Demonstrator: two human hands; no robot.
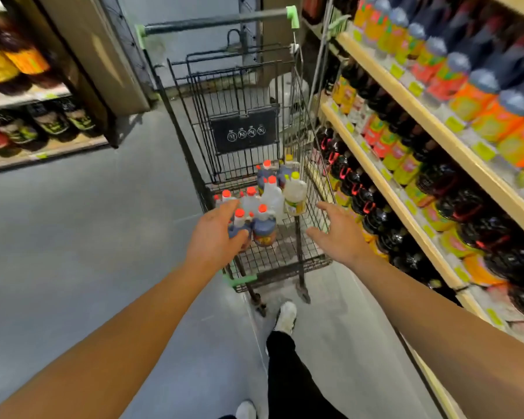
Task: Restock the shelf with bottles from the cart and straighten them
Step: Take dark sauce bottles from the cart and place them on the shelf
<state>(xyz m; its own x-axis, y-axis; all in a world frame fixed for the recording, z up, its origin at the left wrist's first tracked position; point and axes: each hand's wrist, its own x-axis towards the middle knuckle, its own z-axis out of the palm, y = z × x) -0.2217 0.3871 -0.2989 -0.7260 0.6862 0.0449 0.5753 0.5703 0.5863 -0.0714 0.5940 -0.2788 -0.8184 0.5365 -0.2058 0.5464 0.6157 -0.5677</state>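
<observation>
grey floor (88, 237), white shoe (286, 316), black trouser leg (288, 373), metal pillar (103, 55)

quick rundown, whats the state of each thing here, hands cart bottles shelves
left hand: reaching into the cart, fingers curled on a red-capped bottle
right hand: open, fingers spread, holding nothing, beside the cart's right wall
cart: standing in the aisle, partly loaded
bottles in cart: upright, caps on
yellow-capped bottle: upright, capped
right shelves: stocked with bottles

Bottles (263, 204) in the cart (315, 189), stocked shelf (400, 204) just right of it, another shelf (28, 98) far left
</observation>
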